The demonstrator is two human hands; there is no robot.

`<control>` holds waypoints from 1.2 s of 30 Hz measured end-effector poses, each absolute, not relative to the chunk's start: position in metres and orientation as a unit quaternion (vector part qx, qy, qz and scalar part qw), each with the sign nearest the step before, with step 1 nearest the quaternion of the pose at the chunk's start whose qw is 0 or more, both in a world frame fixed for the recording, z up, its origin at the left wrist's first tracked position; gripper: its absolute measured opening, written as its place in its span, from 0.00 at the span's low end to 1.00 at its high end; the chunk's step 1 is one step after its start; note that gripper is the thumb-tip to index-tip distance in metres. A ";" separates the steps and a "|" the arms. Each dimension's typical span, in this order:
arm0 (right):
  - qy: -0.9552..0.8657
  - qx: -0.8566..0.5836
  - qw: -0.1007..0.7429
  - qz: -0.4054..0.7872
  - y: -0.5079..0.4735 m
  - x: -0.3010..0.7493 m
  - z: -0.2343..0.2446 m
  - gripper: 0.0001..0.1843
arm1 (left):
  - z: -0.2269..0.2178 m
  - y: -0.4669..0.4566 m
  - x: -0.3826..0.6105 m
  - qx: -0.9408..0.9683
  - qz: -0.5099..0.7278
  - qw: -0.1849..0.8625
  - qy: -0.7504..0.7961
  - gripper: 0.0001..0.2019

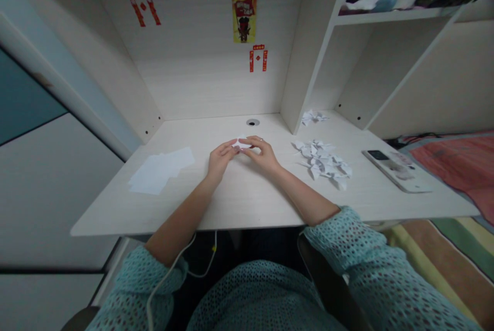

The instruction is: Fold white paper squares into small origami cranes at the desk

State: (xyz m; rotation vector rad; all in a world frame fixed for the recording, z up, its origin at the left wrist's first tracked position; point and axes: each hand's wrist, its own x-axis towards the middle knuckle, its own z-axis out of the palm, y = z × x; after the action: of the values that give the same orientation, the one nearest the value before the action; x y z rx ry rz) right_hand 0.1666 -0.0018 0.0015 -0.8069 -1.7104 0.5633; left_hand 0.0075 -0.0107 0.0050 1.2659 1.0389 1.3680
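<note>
Near the middle of the desk, a small piece of white paper is pinched between both hands; it looks folded, though the fingers cover much of it. My left hand is closed on its left side. On the right side, my right hand grips it with thumb and fingers, a ring on one finger. To the left lies a spread stack of flat white paper sheets. A heap of folded white paper pieces rests to the right of my right hand.
More folded paper lies behind the heap, beside the upright shelf panel. A phone-like white device is at the desk's right. A cable hole sits near the back wall. A white cord hangs by my left arm.
</note>
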 end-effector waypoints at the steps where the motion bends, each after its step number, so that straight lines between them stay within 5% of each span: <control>1: -0.718 -0.343 0.554 0.244 -0.002 0.167 0.001 0.16 | 0.005 -0.010 0.008 0.518 0.562 0.486 0.425 0.21; 22: -0.616 -0.363 0.602 0.355 0.002 0.161 -0.004 0.11 | 0.000 -0.009 0.010 0.495 0.628 0.420 0.430 0.11; 36: -0.529 -0.375 0.639 0.414 0.002 0.155 -0.005 0.12 | -0.003 -0.013 0.020 0.440 0.642 0.484 0.400 0.13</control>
State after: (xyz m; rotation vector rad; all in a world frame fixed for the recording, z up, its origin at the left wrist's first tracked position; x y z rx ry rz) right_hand 0.1552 0.0017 -0.0046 -0.8554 -1.2062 0.9445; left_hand 0.0199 -0.0132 -0.0029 1.0725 0.9733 1.5639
